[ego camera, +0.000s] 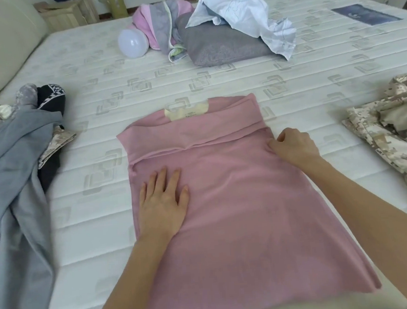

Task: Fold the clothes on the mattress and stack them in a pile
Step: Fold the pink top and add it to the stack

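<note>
A pink garment lies flat on the white mattress, its far end folded over and a cream label showing at the top edge. My left hand rests palm down on its left part with fingers straight. My right hand has its fingers curled at the garment's right edge, just below the fold, pinching the fabric.
A blue-grey garment with dark and camouflage pieces lies heaped at the left. A camouflage garment sits at the right. At the back lie a grey pillow, a light blue shirt, pink striped cloth and a white bulb.
</note>
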